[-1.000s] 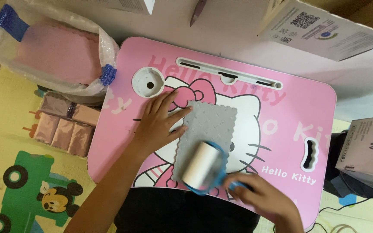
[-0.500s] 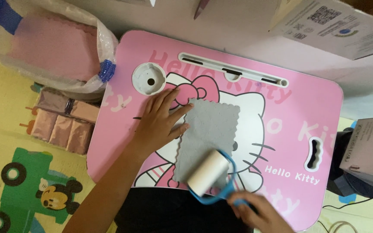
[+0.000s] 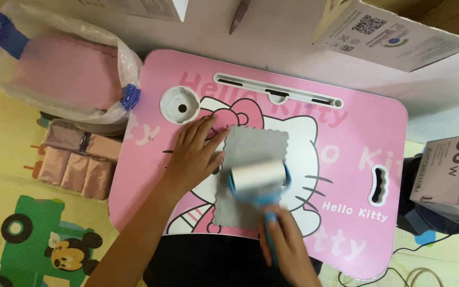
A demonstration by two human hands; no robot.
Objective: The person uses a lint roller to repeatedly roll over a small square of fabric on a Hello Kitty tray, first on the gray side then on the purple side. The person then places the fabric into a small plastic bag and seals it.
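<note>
— Pink cartoon-print tabletop [image 3: 357, 154], seen from above: what lies on it?

— A gray scalloped cloth [image 3: 251, 154] near the front edge, with a white lint roller [image 3: 257, 177] across its middle. The right hand [image 3: 285, 244] grips the roller's blue handle; the left hand [image 3: 195, 154] lies flat, fingers spread, on the cloth's left edge.

— Room around it?

— Bare pink surface to the right. A round cup recess [image 3: 179, 104] sits just behind the left hand; cardboard boxes [image 3: 399, 32] stand well beyond the far edge.
</note>
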